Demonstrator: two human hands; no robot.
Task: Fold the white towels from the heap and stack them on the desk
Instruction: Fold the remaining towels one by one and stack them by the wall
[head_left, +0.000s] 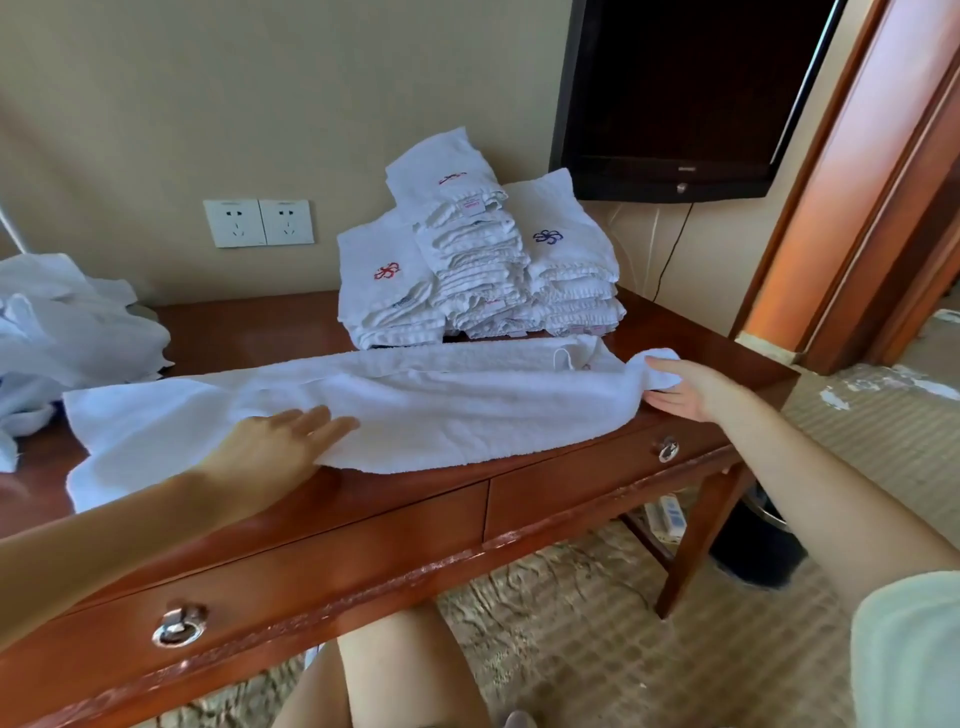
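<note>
1. At the far left of the table (249, 332), an unfolded heap of white towels (67, 322) lies crumpled, reaching the left edge of the view.
2. On the wall behind, two white sockets (258, 222) sit side by side, just above the tabletop.
3. A long white towel (415, 400) is spread lengthwise across the front of the table, from near the heap to the right-hand end, folded along its length with its near edge close to the table's front edge.
4. The left hand (270, 441) rests flat on the towel's near edge, fingers extended and together, palm down, gripping nothing.
5. Behind the towel, against the wall, stand the stacks of folded towels (478, 260): a low one with a red embroidered flower, a taller middle one, and one with a blue flower on the right.
6. The right hand (680, 387) is closed on the towel's right end, cloth bunched between thumb and fingers at the table's right side.
7. A dark television (675, 93) hangs on the wall above the stacks, to their right.
8. Two drawers with ring pulls (179, 626) run along the table's front.
</note>
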